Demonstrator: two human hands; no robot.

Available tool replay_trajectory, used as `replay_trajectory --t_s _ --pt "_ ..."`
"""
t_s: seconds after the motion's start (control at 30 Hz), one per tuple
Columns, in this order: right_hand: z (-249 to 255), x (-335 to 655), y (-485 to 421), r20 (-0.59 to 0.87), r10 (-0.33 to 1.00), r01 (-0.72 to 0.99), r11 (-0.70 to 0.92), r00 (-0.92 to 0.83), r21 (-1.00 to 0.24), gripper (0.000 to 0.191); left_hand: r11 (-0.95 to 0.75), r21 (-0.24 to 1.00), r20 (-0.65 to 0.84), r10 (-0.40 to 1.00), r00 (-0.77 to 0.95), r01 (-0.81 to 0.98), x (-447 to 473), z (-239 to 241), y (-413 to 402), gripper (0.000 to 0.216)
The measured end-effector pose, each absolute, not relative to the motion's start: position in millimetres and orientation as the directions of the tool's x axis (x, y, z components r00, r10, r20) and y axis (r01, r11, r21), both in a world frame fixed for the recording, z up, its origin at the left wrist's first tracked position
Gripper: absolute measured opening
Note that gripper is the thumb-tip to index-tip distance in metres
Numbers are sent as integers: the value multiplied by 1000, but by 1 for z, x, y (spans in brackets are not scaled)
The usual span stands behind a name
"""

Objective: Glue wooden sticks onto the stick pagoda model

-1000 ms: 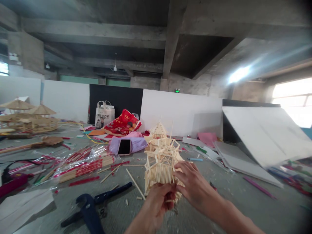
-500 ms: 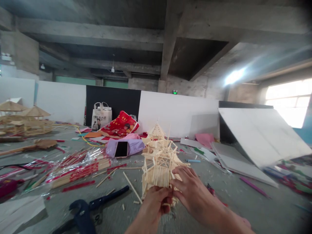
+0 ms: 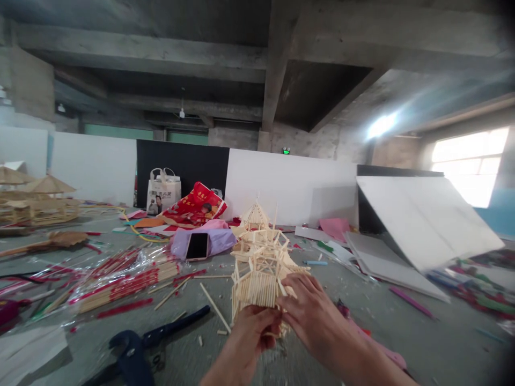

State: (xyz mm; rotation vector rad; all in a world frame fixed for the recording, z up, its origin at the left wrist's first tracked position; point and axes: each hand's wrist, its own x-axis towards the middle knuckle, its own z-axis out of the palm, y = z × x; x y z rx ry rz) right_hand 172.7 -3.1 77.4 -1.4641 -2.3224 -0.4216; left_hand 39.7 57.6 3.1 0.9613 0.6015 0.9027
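A pagoda-like model (image 3: 257, 252) built from thin wooden sticks stands in front of me on the grey surface, with a pointed roof on top and open stick framework below. My left hand (image 3: 255, 329) has its fingers closed on the lower front edge of the model, under a sloping panel of sticks (image 3: 261, 289). My right hand (image 3: 309, 308) is curled against the model's right side, thumb and fingertips at the panel's corner close to the left fingers. The fingertips partly hide what is pinched there.
Navy pipe cutters (image 3: 134, 354) lie at front left, near loose sticks (image 3: 215, 308). Further left are wrapped stick bundles (image 3: 124, 284). Behind lie a phone (image 3: 197, 246) on purple plastic and a red bag (image 3: 197, 206). White boards (image 3: 426, 220) lean at right; another stick model (image 3: 44, 201) stands far left.
The whole view has shifted slightly, so things sit a little further left. Both hands stay at the model's lower front, with only slight finger movement.
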Motion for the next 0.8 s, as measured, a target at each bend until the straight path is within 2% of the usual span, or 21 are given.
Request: replay_trajectory --t_s 0.2,0.5,0.8 --pt "74 173 -2 489 766 900 424 -418 105 7 273 870 -38 867 497 -411 41 1 60 25" --pt "72 174 0 509 740 894 415 -439 168 8 347 825 -88 858 505 -446 38 7 56 9" --pt "74 173 -1 498 746 893 415 -443 173 6 415 769 -136 850 509 -487 39 9 52 8"
